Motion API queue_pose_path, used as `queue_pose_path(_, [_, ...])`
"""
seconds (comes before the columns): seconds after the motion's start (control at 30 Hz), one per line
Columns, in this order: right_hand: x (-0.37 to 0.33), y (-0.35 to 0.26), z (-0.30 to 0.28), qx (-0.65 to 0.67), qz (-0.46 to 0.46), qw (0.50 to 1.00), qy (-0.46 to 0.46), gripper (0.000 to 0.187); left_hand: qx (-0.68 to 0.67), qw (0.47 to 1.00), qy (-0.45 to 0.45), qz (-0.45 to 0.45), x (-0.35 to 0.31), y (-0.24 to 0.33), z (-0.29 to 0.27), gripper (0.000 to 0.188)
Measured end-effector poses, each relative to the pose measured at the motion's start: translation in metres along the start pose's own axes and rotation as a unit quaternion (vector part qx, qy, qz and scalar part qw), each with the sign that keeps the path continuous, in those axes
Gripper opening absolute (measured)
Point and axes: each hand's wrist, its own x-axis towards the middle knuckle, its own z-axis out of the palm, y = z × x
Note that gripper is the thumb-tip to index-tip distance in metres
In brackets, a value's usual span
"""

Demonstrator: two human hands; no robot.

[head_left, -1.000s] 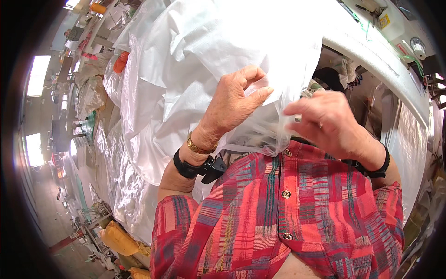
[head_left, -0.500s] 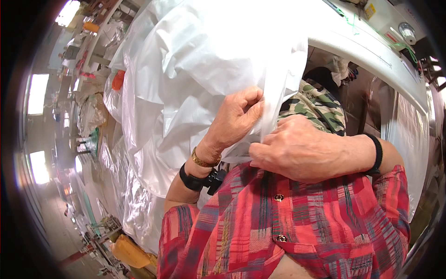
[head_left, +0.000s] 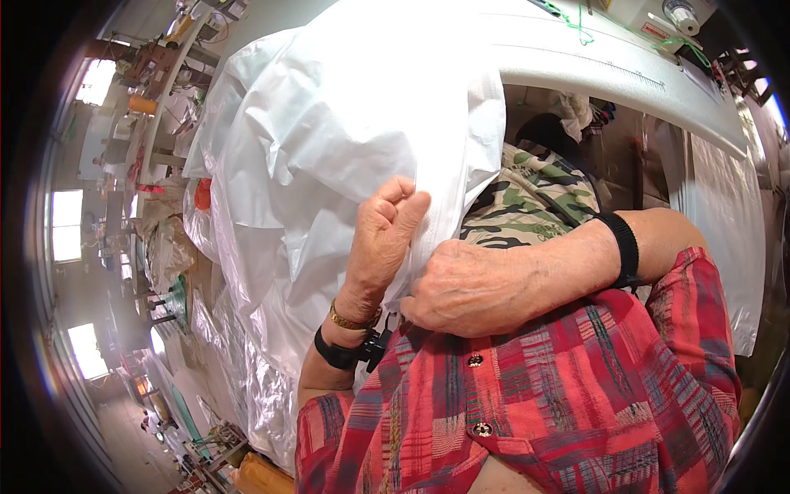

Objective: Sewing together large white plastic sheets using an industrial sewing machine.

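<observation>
A large sheet of thin white cloth point(head_left: 313, 140) lies bunched over the table and hangs down over my lap in loose folds. Near its right side my left hand point(head_left: 383, 239) is closed, thumb and forefinger pinching the layered edge. Just below, close to my chest, my right hand point(head_left: 485, 288) is closed on the same edge, its fingertips mostly hidden behind the back of the hand. Between the two hands runs a short strip of the doubled edge.
Beyond the cloth is a white tabletop point(head_left: 576, 62) with ruler marks, holding a white machine with a round knob point(head_left: 681, 15) and green thread point(head_left: 576, 26). Shiny clear plastic sheeting point(head_left: 255, 379) hangs at left. Camouflage fabric point(head_left: 535, 189) covers my lap.
In the picture, both hands and the cloth's edge have shifted left, the left hand slightly lower too. The view has also turned a little. Both hands still grip the edge.
</observation>
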Motion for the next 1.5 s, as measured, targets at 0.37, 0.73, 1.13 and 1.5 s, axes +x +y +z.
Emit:
queue_pose_path(0.37, [0.003, 0.100, -0.007, 0.210, 0.231, 0.637, 0.705, 0.053, 0.286, 0.932, 0.120, 0.189, 0.003, 0.060, -0.039, 0.005])
queue_pose_path(0.73, [0.073, 0.069, 0.024, 0.230, 0.072, 0.969, 0.044, 0.011, 0.522, 0.818, -0.069, 0.232, 0.003, 0.089, -0.001, 0.006])
queue_pose_path(1.13, [-0.089, 0.078, 0.066, 0.504, 0.488, 0.564, 0.435, 0.030, 0.391, 0.903, -0.031, 0.177, 0.002, 0.057, -0.010, 0.005])
queue_pose_path(1.5, [-0.059, 0.069, 0.071, 0.631, 0.370, 0.583, 0.352, 0.030, 0.344, 0.921, -0.007, 0.179, 0.002, 0.066, -0.009, 0.009])
